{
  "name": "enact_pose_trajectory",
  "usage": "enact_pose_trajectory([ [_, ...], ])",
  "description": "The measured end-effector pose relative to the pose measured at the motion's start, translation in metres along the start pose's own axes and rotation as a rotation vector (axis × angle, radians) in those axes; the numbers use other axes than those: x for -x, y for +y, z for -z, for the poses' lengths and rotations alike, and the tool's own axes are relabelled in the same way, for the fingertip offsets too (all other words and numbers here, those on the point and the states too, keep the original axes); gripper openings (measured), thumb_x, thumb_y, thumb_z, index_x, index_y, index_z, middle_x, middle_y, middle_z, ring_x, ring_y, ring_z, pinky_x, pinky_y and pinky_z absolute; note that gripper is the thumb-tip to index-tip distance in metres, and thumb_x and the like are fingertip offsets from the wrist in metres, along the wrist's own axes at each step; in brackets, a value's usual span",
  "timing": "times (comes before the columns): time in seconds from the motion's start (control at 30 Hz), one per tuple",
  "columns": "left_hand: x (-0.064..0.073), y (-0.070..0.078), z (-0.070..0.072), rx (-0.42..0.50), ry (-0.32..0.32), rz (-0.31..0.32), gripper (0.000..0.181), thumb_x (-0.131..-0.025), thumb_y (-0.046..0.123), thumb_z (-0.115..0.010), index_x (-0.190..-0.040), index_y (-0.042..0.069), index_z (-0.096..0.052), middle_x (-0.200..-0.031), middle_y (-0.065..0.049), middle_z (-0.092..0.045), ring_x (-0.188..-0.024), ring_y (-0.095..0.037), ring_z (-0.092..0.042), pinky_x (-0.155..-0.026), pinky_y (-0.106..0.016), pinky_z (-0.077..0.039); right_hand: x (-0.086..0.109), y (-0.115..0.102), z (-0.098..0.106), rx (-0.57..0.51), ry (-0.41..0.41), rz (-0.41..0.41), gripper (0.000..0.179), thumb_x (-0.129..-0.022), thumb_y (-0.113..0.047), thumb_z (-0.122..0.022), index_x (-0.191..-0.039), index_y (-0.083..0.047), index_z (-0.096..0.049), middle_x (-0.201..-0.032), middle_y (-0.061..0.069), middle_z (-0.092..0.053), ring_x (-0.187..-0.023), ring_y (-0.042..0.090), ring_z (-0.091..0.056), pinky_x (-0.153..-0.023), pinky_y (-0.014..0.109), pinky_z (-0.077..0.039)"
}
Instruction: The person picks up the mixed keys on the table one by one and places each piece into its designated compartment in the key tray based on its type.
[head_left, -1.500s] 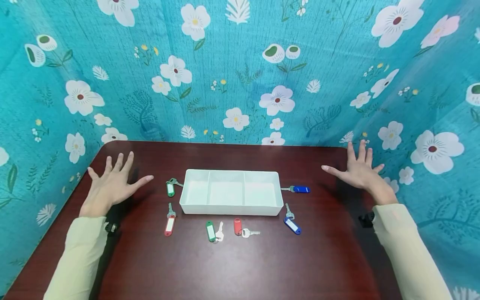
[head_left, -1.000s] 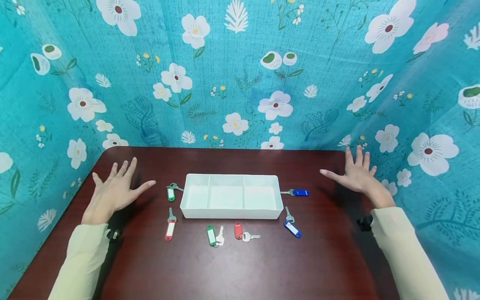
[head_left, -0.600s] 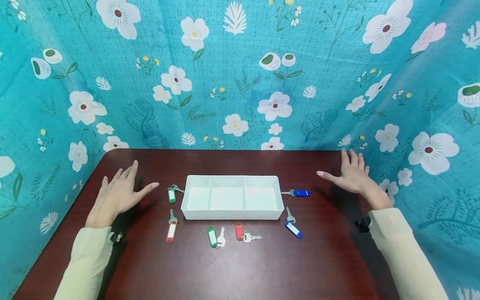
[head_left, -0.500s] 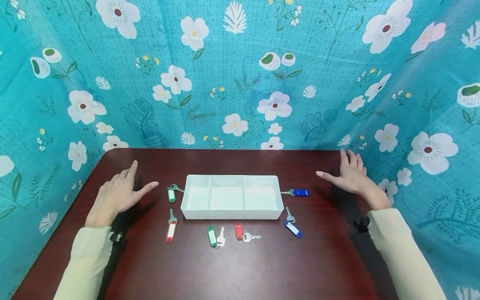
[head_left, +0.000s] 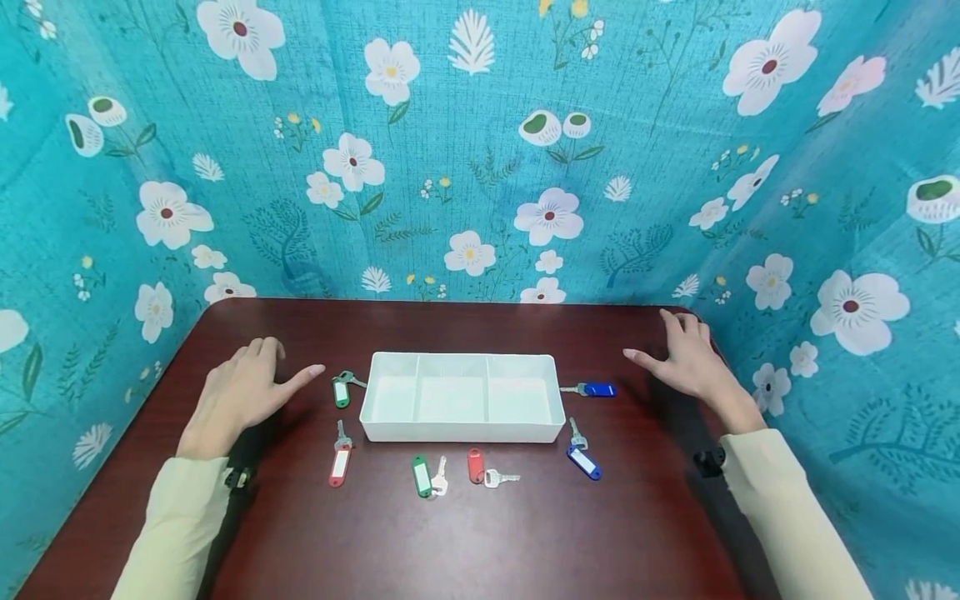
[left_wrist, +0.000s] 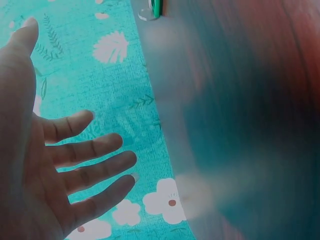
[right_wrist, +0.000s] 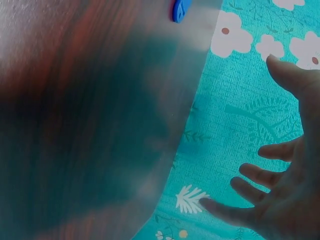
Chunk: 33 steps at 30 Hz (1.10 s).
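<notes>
My left hand (head_left: 242, 392) hovers left of the white tray, holding nothing, its fingers relaxed and slightly bent, thumb toward a key with a green tag (head_left: 341, 392). My right hand (head_left: 688, 358) is held off to the tray's right, fingers loosely spread, nearest a key with a blue tag (head_left: 600, 390). The white three-compartment tray (head_left: 462, 432) stands mid-table with bare compartments. Around it lie a red-tagged key (head_left: 340, 465) at left, a green-tagged key (head_left: 422, 477) and a red-tagged key (head_left: 476, 467) in front, and another blue-tagged key (head_left: 583, 462) at right.
The dark brown table (head_left: 480, 542) has a glossy top. A turquoise floral cloth (head_left: 450, 150) hangs behind it and along both sides. A sliver of a blue tag (right_wrist: 180, 10) shows at the top of the right wrist view.
Both hands have moved a little inward toward the tray, and their fingers have bent from a wide spread. The view has tilted slightly. The keys and tray lie as before.
</notes>
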<state>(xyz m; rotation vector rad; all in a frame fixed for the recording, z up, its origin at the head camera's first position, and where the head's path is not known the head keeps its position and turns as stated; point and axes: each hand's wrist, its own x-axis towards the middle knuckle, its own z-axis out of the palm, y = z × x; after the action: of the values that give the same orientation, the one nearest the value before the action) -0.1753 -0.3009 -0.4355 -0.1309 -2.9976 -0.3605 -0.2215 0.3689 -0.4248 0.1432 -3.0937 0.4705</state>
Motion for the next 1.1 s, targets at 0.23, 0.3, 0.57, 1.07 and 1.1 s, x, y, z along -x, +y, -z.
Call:
enact_pose_trajectory([
  [0.23,0.002,0.01,0.001,0.071,-0.01,-0.003,0.073,-0.095,0.077,-0.052,-0.105,0.005,-0.062,-0.096,-0.014,-0.06,-0.082,-0.025,-0.057,-0.062,-0.04,-0.053,0.001,-0.011,-0.004,-0.005,0.053,0.047,0.101,-0.096,-0.061,-0.066,-0.157,0.011,-0.032,-0.152,0.041,-0.031,-0.136,0.055,-0.024,-0.102,0.076,-0.04],
  [0.3,0.003,0.014,0.001,0.098,-0.021,0.002,0.073,-0.096,0.075,-0.052,-0.11,0.004,-0.064,-0.105,-0.017,-0.062,-0.088,-0.028,-0.059,-0.068,-0.047,-0.057,0.002,-0.013,-0.006,-0.005,0.051,0.052,0.098,-0.096,-0.06,-0.067,-0.156,0.01,-0.034,-0.149,0.04,-0.033,-0.132,0.052,-0.027,-0.099,0.073,-0.042],
  [0.57,0.005,0.026,-0.002,0.142,-0.035,-0.006,0.082,-0.098,0.073,-0.052,-0.135,0.0,-0.062,-0.131,-0.025,-0.061,-0.113,-0.04,-0.06,-0.091,-0.065,-0.058,0.006,-0.023,-0.011,-0.013,0.024,0.066,0.088,-0.098,-0.056,-0.067,-0.152,0.009,-0.043,-0.146,0.036,-0.04,-0.131,0.049,-0.034,-0.099,0.069,-0.05],
  [1.07,0.004,0.048,-0.005,0.128,-0.052,-0.063,0.092,-0.098,0.072,-0.052,-0.151,-0.003,-0.049,-0.15,-0.028,-0.051,-0.136,-0.048,-0.048,-0.11,-0.07,-0.046,0.009,-0.036,-0.018,-0.039,0.034,0.123,0.07,-0.1,-0.043,-0.069,-0.145,0.009,-0.053,-0.138,0.033,-0.054,-0.126,0.048,-0.048,-0.101,0.068,-0.052],
  [1.1,0.004,0.05,-0.006,0.13,-0.057,-0.064,0.093,-0.098,0.073,-0.052,-0.152,-0.003,-0.048,-0.151,-0.028,-0.05,-0.137,-0.048,-0.047,-0.11,-0.07,-0.045,0.01,-0.037,-0.018,-0.038,0.035,0.124,0.068,-0.1,-0.042,-0.069,-0.144,0.009,-0.054,-0.138,0.033,-0.054,-0.126,0.048,-0.049,-0.101,0.068,-0.052],
])
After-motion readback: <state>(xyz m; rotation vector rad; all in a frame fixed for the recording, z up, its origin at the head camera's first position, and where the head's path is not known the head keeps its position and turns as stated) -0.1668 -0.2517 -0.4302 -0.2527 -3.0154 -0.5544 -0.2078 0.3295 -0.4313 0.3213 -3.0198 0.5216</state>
